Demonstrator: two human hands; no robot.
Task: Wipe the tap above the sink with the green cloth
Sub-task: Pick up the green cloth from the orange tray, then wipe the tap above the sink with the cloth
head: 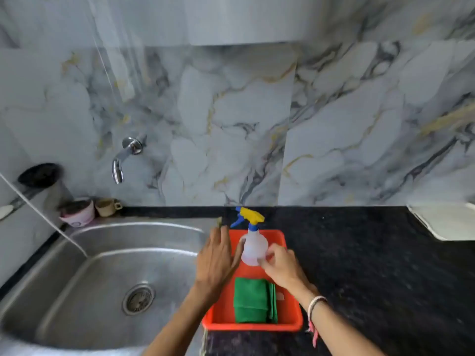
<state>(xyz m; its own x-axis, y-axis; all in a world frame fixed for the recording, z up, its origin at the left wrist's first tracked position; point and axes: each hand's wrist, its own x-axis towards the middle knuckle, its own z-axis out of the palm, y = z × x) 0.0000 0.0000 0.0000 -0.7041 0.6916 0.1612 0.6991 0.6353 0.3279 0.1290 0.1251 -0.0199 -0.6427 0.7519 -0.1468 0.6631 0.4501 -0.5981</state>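
Note:
A chrome tap juts from the marble wall above the steel sink. A folded green cloth lies in the near half of an orange tray on the black counter. A clear spray bottle with a yellow and blue trigger head stands in the tray's far half. My left hand rests flat, fingers spread, on the tray's left rim beside the bottle. My right hand has its fingers curled against the bottle's right side, touching it. Neither hand touches the cloth.
A pink tub and a small beige cup stand at the sink's back left corner. A white board lies at the counter's far right. A thin white line slants over the sink's left side.

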